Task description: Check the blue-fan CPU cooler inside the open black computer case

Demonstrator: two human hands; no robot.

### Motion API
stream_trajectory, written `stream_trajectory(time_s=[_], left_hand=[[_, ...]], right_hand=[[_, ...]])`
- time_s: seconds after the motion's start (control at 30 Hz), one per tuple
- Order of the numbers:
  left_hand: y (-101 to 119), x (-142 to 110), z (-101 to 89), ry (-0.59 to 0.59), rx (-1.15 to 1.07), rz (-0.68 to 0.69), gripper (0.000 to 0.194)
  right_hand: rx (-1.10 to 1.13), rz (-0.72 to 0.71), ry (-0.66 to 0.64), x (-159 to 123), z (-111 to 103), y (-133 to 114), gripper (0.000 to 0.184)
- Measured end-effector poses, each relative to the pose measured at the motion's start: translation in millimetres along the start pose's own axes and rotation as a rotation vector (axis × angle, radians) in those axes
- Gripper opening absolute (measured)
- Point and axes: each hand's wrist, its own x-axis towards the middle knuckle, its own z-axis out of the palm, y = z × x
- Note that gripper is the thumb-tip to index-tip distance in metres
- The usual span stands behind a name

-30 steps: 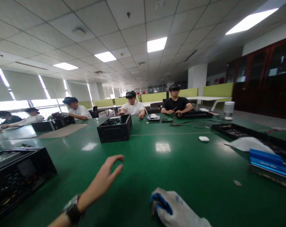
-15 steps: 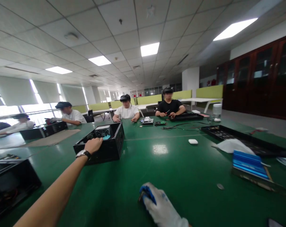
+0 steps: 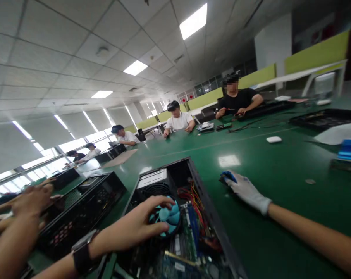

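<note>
The fingers (image 3: 160,205) of the left hand (image 3: 135,228) are spread loosely and laid flat over the teal fan (image 3: 167,217); nothing is gripped, and the palm appears to be set there to steady the open computer case (image 3: 175,221), which lies close in front of the person with its top panel off. A dark watch (image 3: 81,255) is worn on that wrist. Beside the fan, red and yellow wires (image 3: 190,195) are bundled against the right wall of the case, and a green board with slots is seen beneath them. The right hand (image 3: 245,190), covered by a white work glove, is stretched out to the right of the case and rests on the green table (image 3: 280,201); its fingertips are curled over a small blue and dark object (image 3: 227,177), too blurred to be identified, so whether that object is truly held cannot be told. A second black case (image 3: 79,205) stands just left of the open one, with another person's hands (image 3: 30,199) near its far edge. Farther across the table, a white mouse (image 3: 273,139), a blue finned block (image 3: 350,149) and white paper (image 3: 338,133) are laid well apart from the hands, and seated co-workers (image 3: 236,97) are seen along the far side.
</note>
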Motion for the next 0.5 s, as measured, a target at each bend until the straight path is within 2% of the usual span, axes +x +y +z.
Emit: stream_trajectory(time_s=[0.03,0.1,0.17,0.2,0.27,0.33,0.4,0.43,0.5], left_hand=[[-3.2,1.1,1.6,-0.009,0.125,0.075,0.067],[-14.6,9.3,8.4,-0.112,0.404,0.202,0.096],[-24.9,20.4,18.2,-0.185,0.608,0.271,0.119],[-27.3,25.2,22.4,-0.193,0.679,0.292,0.125],[-24.5,29.3,24.4,-0.193,0.757,0.319,0.124],[-12.3,21.8,14.2,-0.192,0.726,0.327,0.116],[4.8,0.4,-8.2,-0.131,0.582,0.303,0.111],[13.0,-14.8,-22.2,-0.076,0.494,0.294,0.108],[26.3,-49.9,-50.2,0.046,0.33,0.31,0.103]], right_hand=[[-0.021,0.004,0.015,-3.2,-0.2,-1.1,0.045],[-0.071,0.004,0.043,-13.4,-4.7,-4.4,0.045],[-0.119,-0.009,0.062,-26.5,-18.1,-10.3,0.045],[-0.138,-0.008,0.069,-33.0,-29.0,-15.8,0.046],[-0.155,0.003,0.085,-43.6,-58.0,-36.8,0.048],[-0.171,-0.013,0.089,-49.6,-89.7,-76.1,0.049],[-0.203,-0.124,0.018,-50.4,-109.2,-132.3,0.044],[-0.226,-0.212,-0.06,-49.2,-109.7,-163.2,0.04],[-0.28,-0.394,-0.308,-45.9,-87.7,-220.1,0.03]])
